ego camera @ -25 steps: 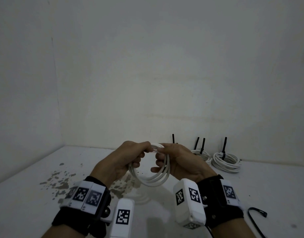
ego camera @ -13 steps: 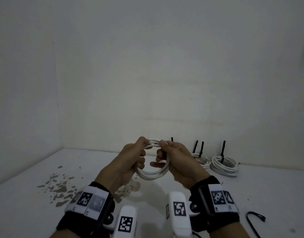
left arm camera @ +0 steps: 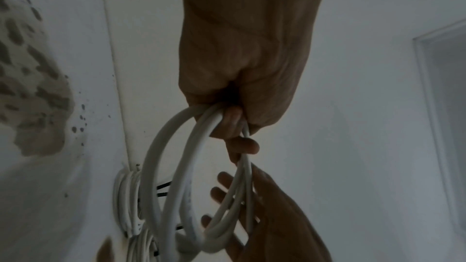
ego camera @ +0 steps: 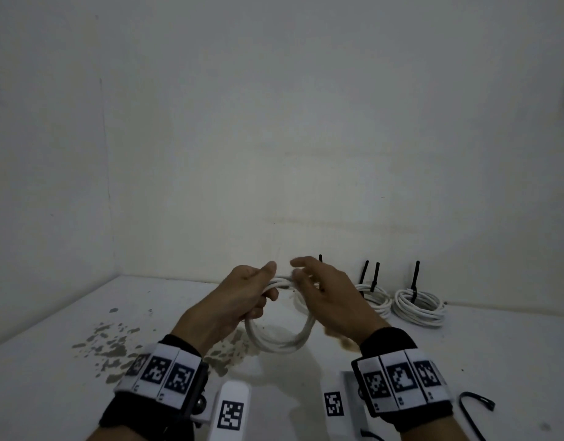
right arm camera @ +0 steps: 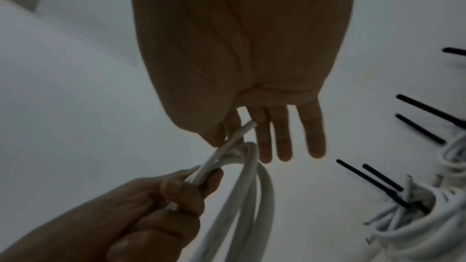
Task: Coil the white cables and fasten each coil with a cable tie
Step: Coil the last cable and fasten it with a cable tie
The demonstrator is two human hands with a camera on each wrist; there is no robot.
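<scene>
White walls [ego camera: 306, 138] meet in a corner behind a white surface [ego camera: 51, 361]. Some paint has chipped off the surface on the left, and the spots [ego camera: 115, 345] look grey.

The left hand [ego camera: 239, 300] is curled tight round the top of a white cable coil [ego camera: 279, 340]. The coil hangs down from that fist in a few round loops, up in the air over the surface. The thumb of the left hand presses on the strands.

The right hand [ego camera: 328, 297] is beside the coil, on its right side. Its fingers [right arm camera: 285, 138] are straight and spread out. From the right wrist, the loose end of the cable [right arm camera: 246, 128] sticks up between the thumb and the first finger. I cannot tell if they are squeezing it.

Both wrists wear black bands with black and white square marks [ego camera: 169, 374].

Farther back, near the wall, two finished coils [ego camera: 417, 308] lie on the surface. Black cable ties [ego camera: 416, 275] stick up from them. The right hand hides part of the nearer one. One more black tie [ego camera: 474, 404] lies loose on the surface, near the right wrist.
</scene>
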